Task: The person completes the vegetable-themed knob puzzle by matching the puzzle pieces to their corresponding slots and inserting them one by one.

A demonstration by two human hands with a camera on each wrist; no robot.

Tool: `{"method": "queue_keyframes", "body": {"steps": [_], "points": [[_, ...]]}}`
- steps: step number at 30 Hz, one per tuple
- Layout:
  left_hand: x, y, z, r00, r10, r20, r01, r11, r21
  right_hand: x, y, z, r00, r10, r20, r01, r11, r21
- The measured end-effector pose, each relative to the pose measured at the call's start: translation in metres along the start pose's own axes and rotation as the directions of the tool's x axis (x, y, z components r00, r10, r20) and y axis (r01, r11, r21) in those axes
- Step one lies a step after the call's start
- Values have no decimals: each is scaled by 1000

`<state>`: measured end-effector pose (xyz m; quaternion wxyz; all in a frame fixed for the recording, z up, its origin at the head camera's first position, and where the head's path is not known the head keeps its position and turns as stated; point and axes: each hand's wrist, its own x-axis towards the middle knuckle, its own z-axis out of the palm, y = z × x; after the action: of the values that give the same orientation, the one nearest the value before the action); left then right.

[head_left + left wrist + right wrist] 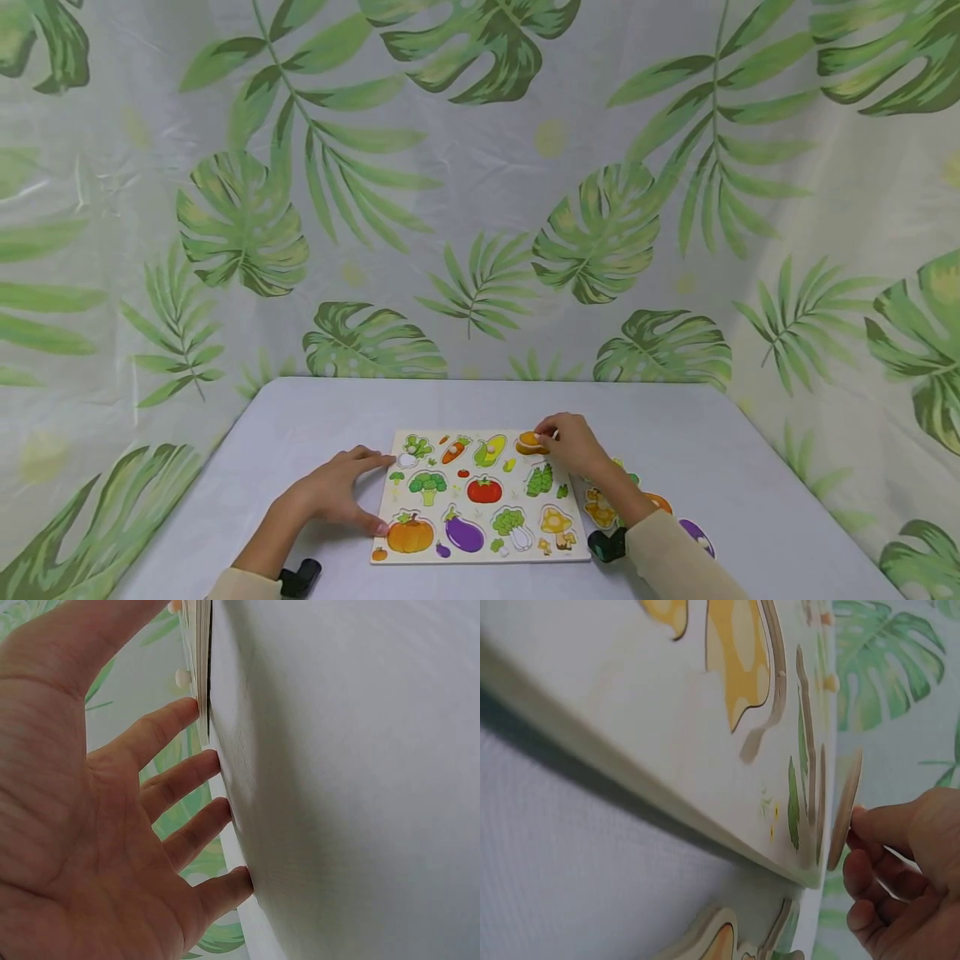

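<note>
A white wooden puzzle board (393, 500) printed with vegetables lies on the table; pieces such as the tomato (484, 490) and pumpkin (410, 533) show on it. My right hand (576, 446) pinches an orange-brown oval puzzle piece (528, 443) at the board's far right corner. In the right wrist view this piece (845, 817) is seen edge-on, tilted over the board surface, with thumb and fingertips at its near face. My left hand (337, 492) has its fingers spread along the board's left edge, thumb by the pumpkin. In the left wrist view, the index fingertip touches the board's side.
Several loose puzzle pieces lie right of the board, partly behind my right forearm: a yellow one (598, 507), an orange one (658, 502) and a purple one (697, 537). A leaf-patterned curtain (480, 208) hangs behind the white table (337, 408).
</note>
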<state>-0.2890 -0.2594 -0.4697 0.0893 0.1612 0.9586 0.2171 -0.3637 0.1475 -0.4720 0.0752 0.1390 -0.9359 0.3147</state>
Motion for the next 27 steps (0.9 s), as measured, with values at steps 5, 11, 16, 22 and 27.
{"method": "queue_keyframes", "body": {"steps": [5,11,16,22,27], "points": [[1,1,0,1000,0,3,0,1000,2,1,0,3,1000,9,24,-9,1000,-15],[1,3,-2,1000,-9,-1,9,1000,-1,1,-2,2,999,9,39,-8,1000,-15],[0,2,-2,1000,-19,-1,19,1000,-2,2,-4,3,999,27,44,-26,999,-25],[1,1,-1,1000,-24,3,24,1000,-1,4,-1,7,998,42,54,-40,998,-42],[1,0,-1,1000,-25,6,25,1000,-2,4,1,11,998,38,57,-36,998,-44]]}}
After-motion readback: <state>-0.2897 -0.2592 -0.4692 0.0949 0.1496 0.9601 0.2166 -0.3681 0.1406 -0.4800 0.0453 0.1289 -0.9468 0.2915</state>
